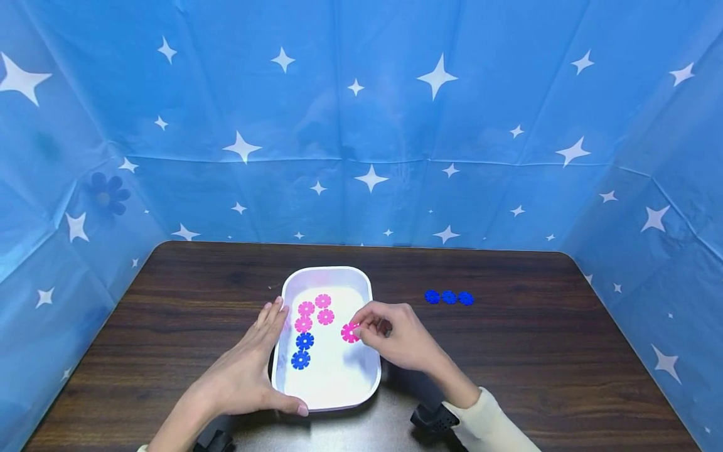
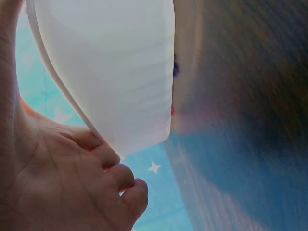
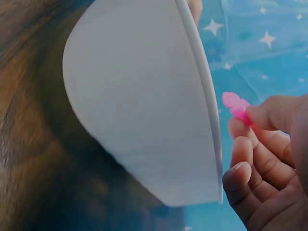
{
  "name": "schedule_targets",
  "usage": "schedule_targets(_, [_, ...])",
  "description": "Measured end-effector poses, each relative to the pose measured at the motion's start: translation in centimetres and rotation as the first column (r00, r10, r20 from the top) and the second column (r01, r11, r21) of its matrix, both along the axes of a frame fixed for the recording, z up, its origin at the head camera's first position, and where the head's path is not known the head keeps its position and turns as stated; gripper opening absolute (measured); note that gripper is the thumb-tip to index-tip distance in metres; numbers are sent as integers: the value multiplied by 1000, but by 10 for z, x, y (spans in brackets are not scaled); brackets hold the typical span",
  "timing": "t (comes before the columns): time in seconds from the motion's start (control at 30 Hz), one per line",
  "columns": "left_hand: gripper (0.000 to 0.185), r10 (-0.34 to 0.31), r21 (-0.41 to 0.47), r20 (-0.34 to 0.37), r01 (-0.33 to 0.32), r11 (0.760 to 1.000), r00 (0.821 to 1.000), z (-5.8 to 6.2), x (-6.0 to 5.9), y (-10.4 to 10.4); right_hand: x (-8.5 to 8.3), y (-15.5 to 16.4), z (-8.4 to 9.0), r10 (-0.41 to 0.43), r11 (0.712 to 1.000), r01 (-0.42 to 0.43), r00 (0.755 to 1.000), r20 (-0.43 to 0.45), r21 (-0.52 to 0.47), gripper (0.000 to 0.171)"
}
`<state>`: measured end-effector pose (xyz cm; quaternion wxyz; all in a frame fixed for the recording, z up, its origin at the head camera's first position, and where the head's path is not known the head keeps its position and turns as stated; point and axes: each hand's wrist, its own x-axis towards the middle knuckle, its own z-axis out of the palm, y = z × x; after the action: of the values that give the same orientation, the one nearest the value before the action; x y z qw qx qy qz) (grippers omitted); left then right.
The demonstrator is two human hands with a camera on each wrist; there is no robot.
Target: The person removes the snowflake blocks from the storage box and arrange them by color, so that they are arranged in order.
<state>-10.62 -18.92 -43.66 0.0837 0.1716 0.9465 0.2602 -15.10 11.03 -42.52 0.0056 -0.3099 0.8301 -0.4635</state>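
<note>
A white tray [image 1: 292, 290] sits on the dark wooden table [image 1: 536, 351]. Inside it lie several pink flower-shaped discs [image 1: 314, 312] and two blue discs [image 1: 302, 350]. My right hand [image 1: 395, 339] pinches another pink disc [image 1: 350, 333] over the tray's right side; in the right wrist view that disc [image 3: 236, 107] shows between thumb and fingers beside the tray's outer wall [image 3: 139, 110]. My left hand [image 1: 245, 370] lies with straight fingers against the tray's left wall, thumb at its near rim. The left wrist view shows the palm [image 2: 57, 178] under the tray's edge [image 2: 110, 72].
Three blue discs [image 1: 449, 297] joined in a row lie on the table to the right of the tray. A blue star-patterned cloth [image 1: 361, 125] walls in the back and both sides. Bare wood lies to the left and the right.
</note>
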Motion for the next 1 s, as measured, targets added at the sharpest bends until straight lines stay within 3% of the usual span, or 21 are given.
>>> schedule_targets(0.4, [159, -4, 0, -5, 4, 1000, 1000, -1, -2, -1, -7, 33, -12, -153, 987, 155, 987, 56, -37, 11])
schedule_targets(0.7, [160, -3, 4, -1, 3, 1000, 1000, 0, -1, -1, -14, 62, -24, -253, 967, 252, 966, 62, 22, 10])
schedule_targets(1.0, [159, -2, 2, 4, 2, 1000, 1000, 0, 0, -1, -22, 88, -36, -299, 952, 296, 953, 39, 71, 8])
